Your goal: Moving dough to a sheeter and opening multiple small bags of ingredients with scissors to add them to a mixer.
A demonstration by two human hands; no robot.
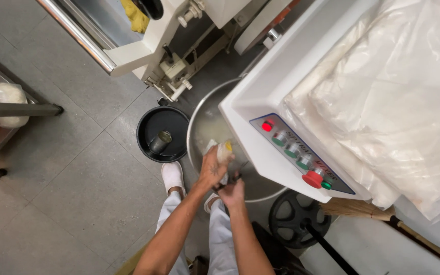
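My left hand (213, 168) grips a small pale packet (222, 151) with a yellow tip, held over the rim of a large steel mixer bowl (198, 119). My right hand (234, 191) is just below it, closed on dark-handled scissors (228, 180) whose blades meet the packet's lower end. The bowl sits under the white mixer housing (260, 91) and holds a pale, wet-looking content. Both forearms reach up from the bottom of the view.
A black bucket (162, 133) with a metal cup inside stands on the grey tile floor left of the bowl. The mixer's control panel (296, 153) has red and green buttons. Folded clear plastic bags (393, 91) lie on top. A broom (362, 209) and black wheel (294, 216) are at right.
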